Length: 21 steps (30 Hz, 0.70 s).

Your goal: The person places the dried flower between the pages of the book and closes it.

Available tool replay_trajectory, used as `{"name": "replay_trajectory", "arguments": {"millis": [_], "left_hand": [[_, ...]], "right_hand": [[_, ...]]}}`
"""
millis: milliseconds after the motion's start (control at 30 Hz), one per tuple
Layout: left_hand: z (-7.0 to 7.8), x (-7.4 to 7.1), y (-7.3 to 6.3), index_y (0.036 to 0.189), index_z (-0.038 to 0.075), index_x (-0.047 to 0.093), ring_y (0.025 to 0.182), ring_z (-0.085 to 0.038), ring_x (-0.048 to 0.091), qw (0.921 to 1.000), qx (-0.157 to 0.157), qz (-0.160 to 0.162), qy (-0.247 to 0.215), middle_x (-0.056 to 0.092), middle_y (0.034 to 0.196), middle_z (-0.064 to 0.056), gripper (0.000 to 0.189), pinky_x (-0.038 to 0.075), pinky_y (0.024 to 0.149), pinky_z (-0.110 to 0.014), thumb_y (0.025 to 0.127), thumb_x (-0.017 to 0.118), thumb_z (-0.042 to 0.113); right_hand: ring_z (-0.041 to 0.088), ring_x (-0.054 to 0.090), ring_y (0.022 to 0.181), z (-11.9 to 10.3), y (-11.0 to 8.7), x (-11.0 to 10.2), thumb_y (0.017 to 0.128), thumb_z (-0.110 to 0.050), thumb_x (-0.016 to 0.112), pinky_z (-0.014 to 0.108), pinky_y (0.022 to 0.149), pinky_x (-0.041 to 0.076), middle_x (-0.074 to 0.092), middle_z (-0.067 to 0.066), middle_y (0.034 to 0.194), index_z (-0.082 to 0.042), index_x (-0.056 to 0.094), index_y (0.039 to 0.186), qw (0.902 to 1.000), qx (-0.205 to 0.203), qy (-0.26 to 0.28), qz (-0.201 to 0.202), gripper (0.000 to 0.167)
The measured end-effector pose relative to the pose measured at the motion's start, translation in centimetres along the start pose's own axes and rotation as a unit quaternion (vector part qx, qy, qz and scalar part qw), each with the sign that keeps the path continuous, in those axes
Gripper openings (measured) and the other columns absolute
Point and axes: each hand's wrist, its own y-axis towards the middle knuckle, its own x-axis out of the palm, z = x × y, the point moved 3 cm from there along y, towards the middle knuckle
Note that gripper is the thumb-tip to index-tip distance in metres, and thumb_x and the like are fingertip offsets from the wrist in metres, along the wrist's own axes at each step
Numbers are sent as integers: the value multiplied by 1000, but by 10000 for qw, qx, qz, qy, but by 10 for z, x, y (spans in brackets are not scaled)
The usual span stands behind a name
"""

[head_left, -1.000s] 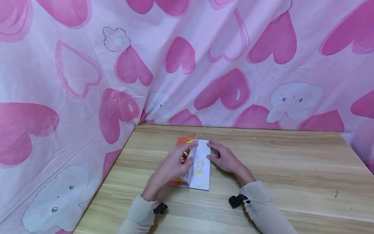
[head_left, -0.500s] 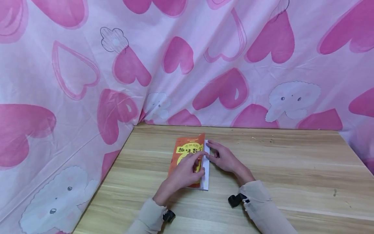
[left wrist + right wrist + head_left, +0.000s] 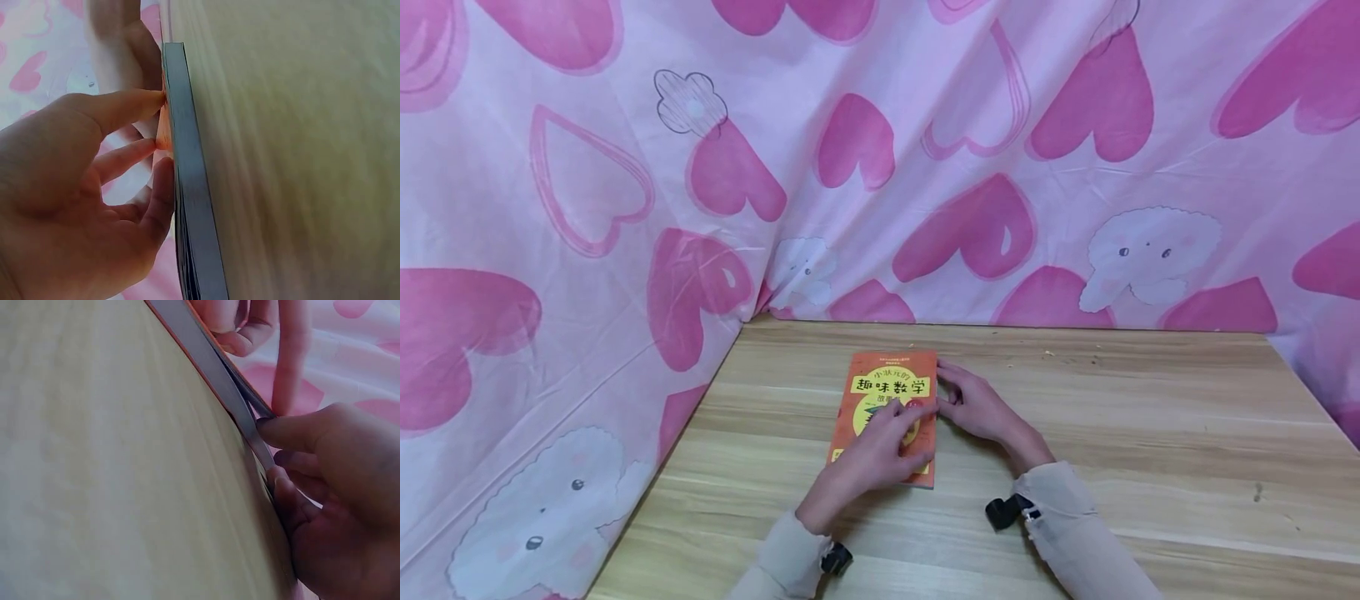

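A thin paperback book (image 3: 891,375) with an orange cover, yellow panels and black Chinese title characters lies flat on the wooden table. My left hand (image 3: 876,446) rests across the lower cover, its fingertips close to the right edge. In the left wrist view, the thumb and fingers (image 3: 134,109) touch the orange cover above the page block (image 3: 190,156). My right hand (image 3: 981,404) stands beside the book, thumb and fingertips against its right edge. The right wrist view has a narrow gap under the cover (image 3: 240,378) close to the right thumb (image 3: 287,432).
The wooden table (image 3: 1120,467) extends right and toward the front, with small crumbs (image 3: 1048,356) near its back edge. A pink heart-patterned cloth (image 3: 962,225) hangs along the back and left sides. Black wrist cameras (image 3: 1003,512) sit at both cuffs.
The left hand has swung the cover and a few pages rightward, from half open with a printed page showing to lying over the page block. The right hand has stayed at the right edge.
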Motion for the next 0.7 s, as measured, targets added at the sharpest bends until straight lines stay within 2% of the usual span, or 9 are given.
{"name": "replay_trajectory", "arguments": {"millis": [67, 167, 333, 467, 600, 700], "left_hand": [[0, 1, -1, 161, 41, 49, 121, -18, 52, 9999, -88, -47, 90, 58, 132, -4, 68, 56, 91, -38, 99, 78, 43], [0, 1, -1, 159, 35, 54, 121, -18, 52, 9997, -131, -47, 199, 57, 132, -2, 66, 56, 93, -37, 99, 79, 44], [0, 0, -2, 156, 30, 58, 110, -14, 50, 9995, -97, -36, 288, 54, 119, 2, 63, 50, 84, -30, 98, 80, 43], [-2, -2, -3, 156, 30, 59, 107, -12, 50, 9997, -98, -7, 210, 54, 115, 3, 64, 49, 81, -28, 97, 81, 43], [-4, -5, -2, 150, 25, 64, 101, -11, 51, 9999, 26, 78, 98, 57, 110, 4, 55, 49, 77, -25, 99, 80, 39], [-5, -8, 0, 142, 20, 70, 97, -12, 56, 9996, 203, 201, -81, 63, 108, 4, 44, 51, 78, -22, 101, 79, 33]], "right_hand": [[14, 59, 83, 1, -1, -1, 102, -11, 73, 25, 69, 51, 66, 14, 137, -9, 44, 165, 9999, 79, 87, -32, 69], [14, 61, 85, 3, -1, -2, 101, -8, 70, 25, 72, 53, 67, 13, 116, -4, 42, 165, 9996, 211, 170, -2, 70], [15, 62, 90, 5, -2, -2, 103, -9, 67, 27, 79, 54, 67, 12, 118, -3, 44, 164, 9984, 473, 284, 72, 65], [15, 63, 91, 3, 0, -1, 103, -10, 67, 28, 81, 53, 67, 13, 120, -2, 47, 161, 9986, 408, 262, 209, 62], [16, 64, 89, 4, 1, -3, 104, -10, 66, 28, 78, 54, 70, 15, 120, -2, 55, 156, 9980, 314, 133, 540, 54], [18, 66, 89, 5, 0, -8, 106, -12, 63, 29, 74, 56, 74, 13, 120, -7, 63, 149, 9952, 410, 121, 883, 43]]}}
